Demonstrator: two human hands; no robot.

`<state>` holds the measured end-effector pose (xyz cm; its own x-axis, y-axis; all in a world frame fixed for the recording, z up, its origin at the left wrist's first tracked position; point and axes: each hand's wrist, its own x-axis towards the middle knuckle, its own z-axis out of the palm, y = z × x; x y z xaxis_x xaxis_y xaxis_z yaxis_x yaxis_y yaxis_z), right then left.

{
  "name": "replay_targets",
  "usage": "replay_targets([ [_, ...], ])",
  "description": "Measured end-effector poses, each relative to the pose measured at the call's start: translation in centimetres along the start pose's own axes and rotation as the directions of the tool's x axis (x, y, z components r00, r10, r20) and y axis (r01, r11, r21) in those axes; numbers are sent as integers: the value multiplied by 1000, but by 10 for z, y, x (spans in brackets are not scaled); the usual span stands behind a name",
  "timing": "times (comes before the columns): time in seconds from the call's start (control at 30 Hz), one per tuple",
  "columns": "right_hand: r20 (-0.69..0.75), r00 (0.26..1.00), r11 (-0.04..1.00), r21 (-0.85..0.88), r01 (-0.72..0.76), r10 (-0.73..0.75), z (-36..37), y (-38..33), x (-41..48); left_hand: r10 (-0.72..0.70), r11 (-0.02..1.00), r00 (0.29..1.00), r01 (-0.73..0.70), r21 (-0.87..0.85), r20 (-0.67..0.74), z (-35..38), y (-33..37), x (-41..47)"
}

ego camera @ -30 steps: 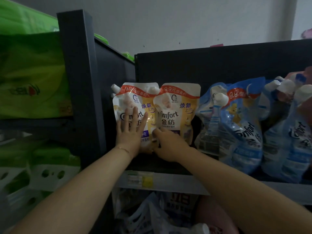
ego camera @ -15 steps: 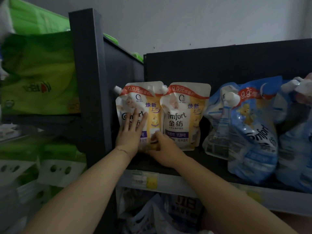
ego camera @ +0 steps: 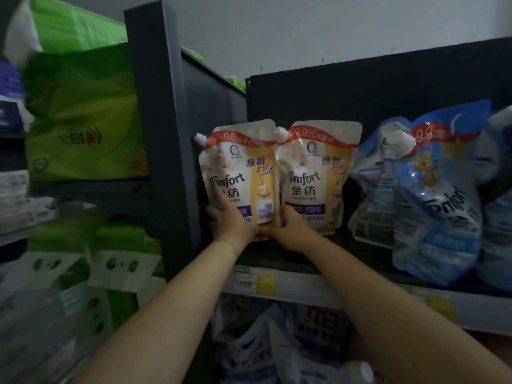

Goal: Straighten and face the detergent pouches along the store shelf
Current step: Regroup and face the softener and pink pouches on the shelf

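Dark metal shelving stands against a pale wall, and on its upper shelf both hands meet at the foot of one pouch. A second ago the left hand lay flat with its fingers spread over the label. Now it has slid down to the lower left corner, one finger lying up the front and the rest curled round the edge beside the upright post. The right hand has kept its place at the lower right corner, where its fingers are tucked into the seam between the two packs and pinch the base. Between them the left yellow pouch stands upright at the shelf's left end with its label square to the aisle and its spout close against the post. The right yellow pouch touches it, also facing out. The shift from pressing to gripping suggests that flattening is over and the pack is getting a last seating, so this pair looks nearly done. Further right the blue pouches lean and overlap, some turned sideways, and probably need the most work. Green packs fill the neighbouring bay on the left.
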<state>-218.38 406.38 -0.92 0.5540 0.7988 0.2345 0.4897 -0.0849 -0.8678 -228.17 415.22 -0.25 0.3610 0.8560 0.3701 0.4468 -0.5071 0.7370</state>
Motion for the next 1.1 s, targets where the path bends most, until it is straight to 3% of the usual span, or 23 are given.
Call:
replay_targets([
  [0.07, 27, 1000, 1000, 15, 7, -7, -1, -2, -4, -60, 993, 998, 60, -104, 6, 6, -5, 0],
  [0.4, 14, 1000, 999, -42, 9, -9, 3, 5, -3, 17, 969, 998, -32, -245, -63, 5, -26, -7],
  [0.77, -93, 996, 999, -41, -16, 12, 6, 2, -5, 109, 976, 994, -110, -186, -16, 13, -24, -5],
  [0.93, -119, 993, 999, -28, -30, 27, 5, 5, -2, 242, 912, 970, -230, -340, -6, 15, -29, -3],
  [1.1, -85, 996, 995, -100, -30, 21, 3, 10, 3, 268, 937, 963, -265, -228, -19, 14, -28, -7],
])
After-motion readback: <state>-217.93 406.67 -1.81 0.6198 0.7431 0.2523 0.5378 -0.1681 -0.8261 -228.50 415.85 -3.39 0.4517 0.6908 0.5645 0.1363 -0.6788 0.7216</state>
